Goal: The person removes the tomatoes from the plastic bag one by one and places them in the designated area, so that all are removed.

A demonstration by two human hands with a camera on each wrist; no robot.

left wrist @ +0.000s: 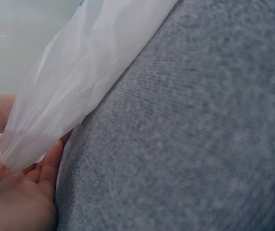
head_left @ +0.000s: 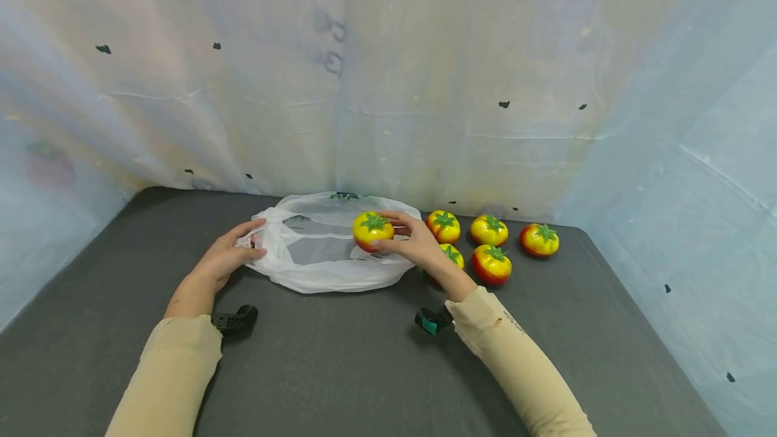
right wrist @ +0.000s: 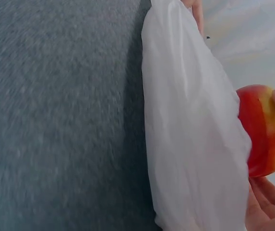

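A thin white plastic bag [head_left: 330, 276] lies on the dark table with its mouth spread upward. At its left end, my left hand [head_left: 221, 258] grips the gathered plastic between thumb and fingers; the left wrist view shows the bag [left wrist: 75, 82] bunched in that hand [left wrist: 19, 197]. My right hand [head_left: 419, 241] holds a red-and-yellow tomato [head_left: 373, 231] with a green leafy top over the right part of the bag's mouth. From the right wrist, the tomato [right wrist: 260, 130] shows beyond the bag's side wall, which hides part of it.
Several similar tomatoes [head_left: 490, 265] sit right of the bag; one is partly hidden by my right forearm. A single tomato [head_left: 539, 240] stands farthest right. Pale sheeting [head_left: 388, 86] hangs behind the table [head_left: 340, 356] and along both sides.
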